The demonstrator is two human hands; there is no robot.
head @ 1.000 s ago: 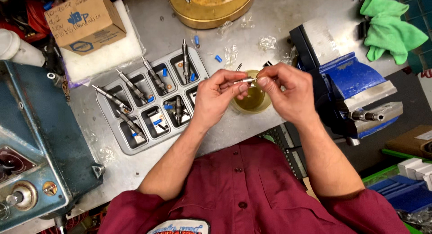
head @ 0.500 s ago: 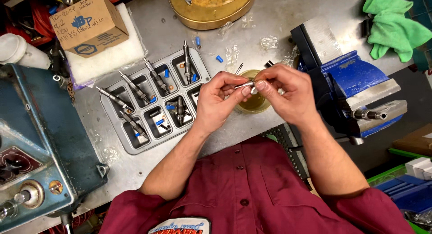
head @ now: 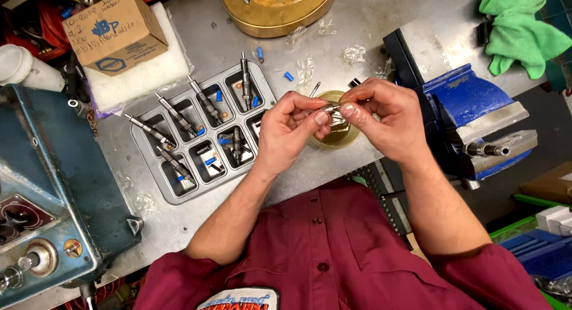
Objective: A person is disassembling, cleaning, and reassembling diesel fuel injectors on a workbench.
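Observation:
Both my hands meet over a small round dish of yellowish liquid on the grey workbench. My left hand and my right hand pinch the two ends of a small slim metal part between thumbs and fingertips. Most of the part is hidden by my fingers. Left of my hands lies a grey compartment tray holding several long metal injector-like pieces and small blue caps.
A blue bench vise stands right of my hands. A round brass-coloured tin sits at the back, a cardboard box on white foam at back left, a green rag at back right. A blue-grey machine fills the left.
My hands have drawn closer together over the dish, and more of the metal part is now covered by my fingertips. The view has shifted slightly.

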